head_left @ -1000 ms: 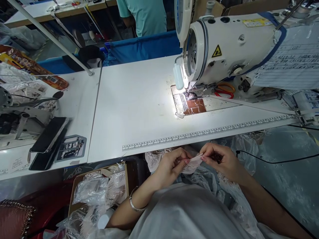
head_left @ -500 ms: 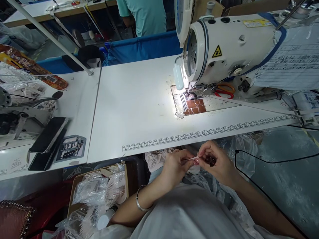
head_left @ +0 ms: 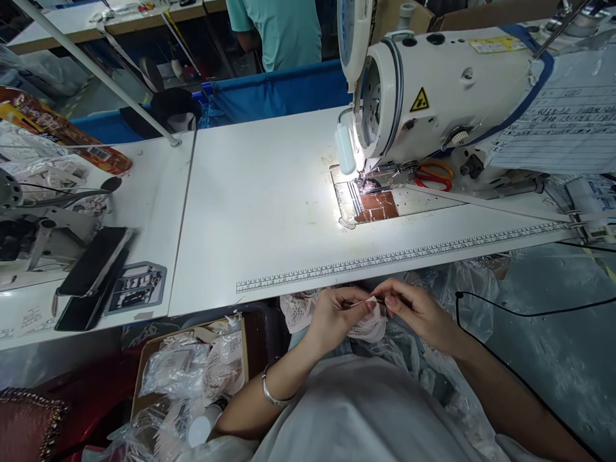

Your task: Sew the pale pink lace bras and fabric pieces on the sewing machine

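Below the table's front edge, my left hand pinches the edge of a pale pink lace fabric between thumb and fingers. The rest of the piece hangs below the fingertips over my lap. My right hand is closed beside it, with its fingertips meeting at the same fabric edge. A small dark patch shows between the right fingers; whether it is a tool or shadow I cannot tell. More lace lies to the left, partly under the tabletop.
A white sewing machine with its lamp lit stands on the white table. Scissors with red and orange handles lie behind the needle area. A box of plastic-wrapped pieces sits at lower left. A black cable hangs at right. Across the partition sits a person.
The right fingers have shifted slightly along the fabric edge and straightened somewhat. My left hand has turned a little, and more of the hanging lace shows between the hands.
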Action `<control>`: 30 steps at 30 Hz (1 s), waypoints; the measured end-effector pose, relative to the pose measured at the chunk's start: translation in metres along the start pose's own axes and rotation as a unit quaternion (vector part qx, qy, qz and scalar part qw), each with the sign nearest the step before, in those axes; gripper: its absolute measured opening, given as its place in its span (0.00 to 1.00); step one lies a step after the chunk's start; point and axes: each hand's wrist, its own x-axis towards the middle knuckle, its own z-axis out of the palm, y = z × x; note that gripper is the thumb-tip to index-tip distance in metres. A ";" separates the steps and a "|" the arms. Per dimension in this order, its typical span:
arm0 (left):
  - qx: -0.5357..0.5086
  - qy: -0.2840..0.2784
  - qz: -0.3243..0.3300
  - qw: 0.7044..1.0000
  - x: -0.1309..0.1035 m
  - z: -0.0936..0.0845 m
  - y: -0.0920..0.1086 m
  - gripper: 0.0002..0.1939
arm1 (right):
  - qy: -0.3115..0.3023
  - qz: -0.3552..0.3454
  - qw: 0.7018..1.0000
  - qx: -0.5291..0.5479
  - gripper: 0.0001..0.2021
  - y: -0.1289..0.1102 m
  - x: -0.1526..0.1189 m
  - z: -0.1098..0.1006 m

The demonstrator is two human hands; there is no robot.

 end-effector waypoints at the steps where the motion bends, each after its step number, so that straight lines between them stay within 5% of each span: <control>1: 0.002 0.000 -0.001 1.000 0.000 0.000 0.000 0.15 | -0.004 0.005 1.000 0.011 0.17 -0.001 0.001 0.001; 9: 0.037 -0.002 0.001 0.999 -0.002 0.001 0.000 0.12 | 0.013 -0.004 0.999 0.038 0.16 -0.003 0.007 0.010; 15: 0.004 0.026 0.017 0.999 -0.002 -0.001 0.001 0.14 | 0.108 -0.028 0.993 0.043 0.23 0.015 -0.001 0.001; 22: -0.007 0.039 0.033 0.999 -0.005 -0.010 0.002 0.19 | -0.040 -0.014 0.988 -0.147 0.23 0.049 -0.007 0.009; 25: -0.012 -0.035 0.127 0.991 -0.001 -0.025 0.002 0.22 | -0.097 -0.126 0.984 -0.075 0.25 0.025 -0.011 0.006; 28: -0.029 -0.234 0.180 0.955 0.009 -0.032 -0.007 0.41 | -0.184 -0.230 0.953 0.065 0.27 -0.002 -0.019 0.004; 30: 0.043 -0.346 0.188 0.918 0.014 -0.029 -0.015 0.45 | -0.256 -0.212 0.938 0.102 0.28 -0.009 -0.027 0.005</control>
